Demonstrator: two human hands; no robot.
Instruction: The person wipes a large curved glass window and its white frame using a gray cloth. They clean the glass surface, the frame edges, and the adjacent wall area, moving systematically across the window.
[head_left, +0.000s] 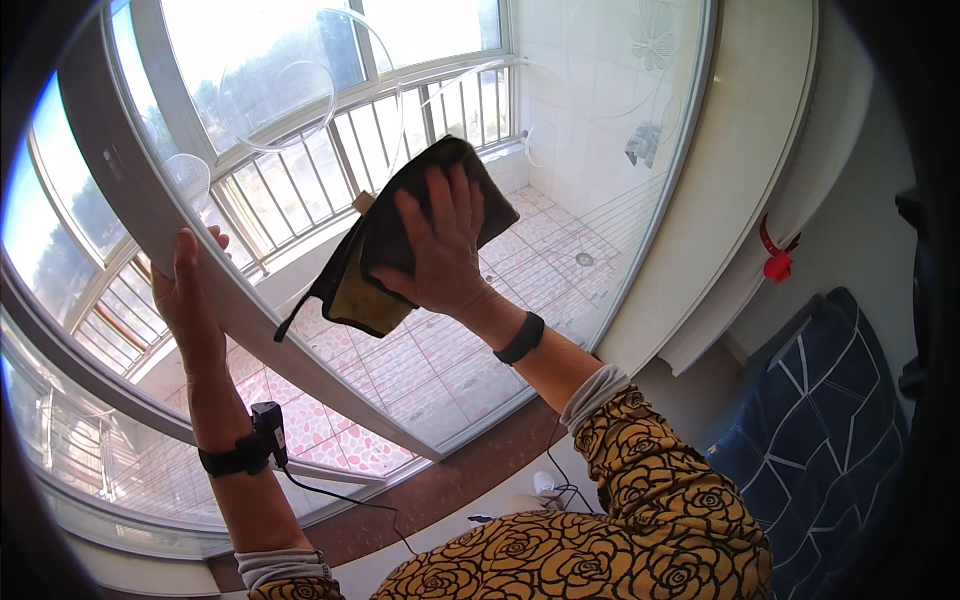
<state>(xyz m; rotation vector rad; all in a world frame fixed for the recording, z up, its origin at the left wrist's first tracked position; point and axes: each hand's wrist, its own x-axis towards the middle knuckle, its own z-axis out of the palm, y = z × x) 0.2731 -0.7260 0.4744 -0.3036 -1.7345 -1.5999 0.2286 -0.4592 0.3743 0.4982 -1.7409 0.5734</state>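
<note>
My right hand (442, 247) lies flat with its fingers spread on a folded dark cloth (491, 202). The cloth appears pressed against the glass pane (600, 150) of a door with etched lines and flower patterns. A yellowish-brown fold, a small tag and a dark hanging loop show at the cloth's lower left. My left hand (187, 300) grips the pale upright edge frame (247, 315) of the same door, thumb on the near side and fingertips around the far side.
Beyond the glass are a balcony floor of pink-patterned tiles (345, 435), metal railings (292, 195) and windows. A brown threshold (465, 457) runs below. To the right are a curtain (750, 285) with a red tie (778, 259) and a dark-blue patterned cushion (817, 420). A black cable (345, 496) trails from my left wrist device.
</note>
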